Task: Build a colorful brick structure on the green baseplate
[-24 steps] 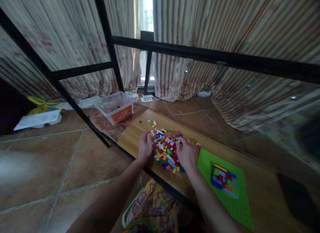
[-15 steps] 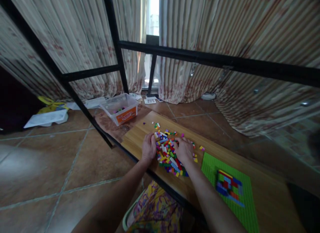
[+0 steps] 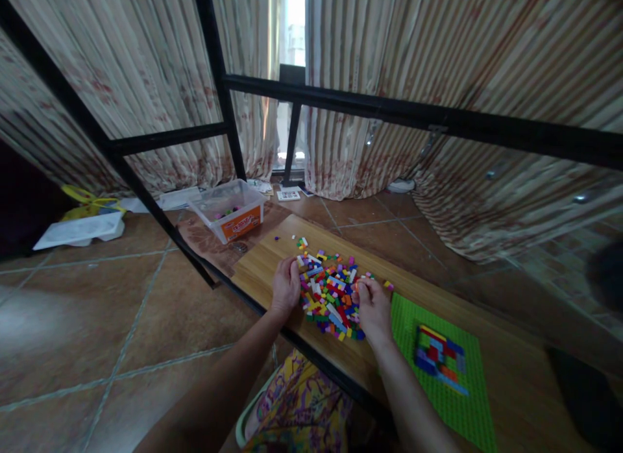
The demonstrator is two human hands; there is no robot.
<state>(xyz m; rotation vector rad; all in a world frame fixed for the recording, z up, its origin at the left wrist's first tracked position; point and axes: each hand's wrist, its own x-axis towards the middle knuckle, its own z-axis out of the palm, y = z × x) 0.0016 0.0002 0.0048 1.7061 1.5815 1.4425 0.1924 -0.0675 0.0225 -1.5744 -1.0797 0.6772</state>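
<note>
Brick pile (image 3: pixel 325 297) between both grips (image 3: pixel 286 285) (image 3: pixel 374 307)

This looks like a room in a home. Beyond the wooden tabletop (image 3: pixel 257 265), striped curtains (image 3: pixel 350 148) with reddish blotches hang to the floor, parted on a bright window (image 3: pixel 294 44). Large brown tiles (image 3: pixel 165 330) with pale joints spread left of the tabletop. Toy building bricks (image 3: pixel 321 304) and a green studded baseplate (image 3: pixel 403 323) lie on it; at its near edge shows bright patterned casual clothing (image 3: pixel 306 401).
</note>
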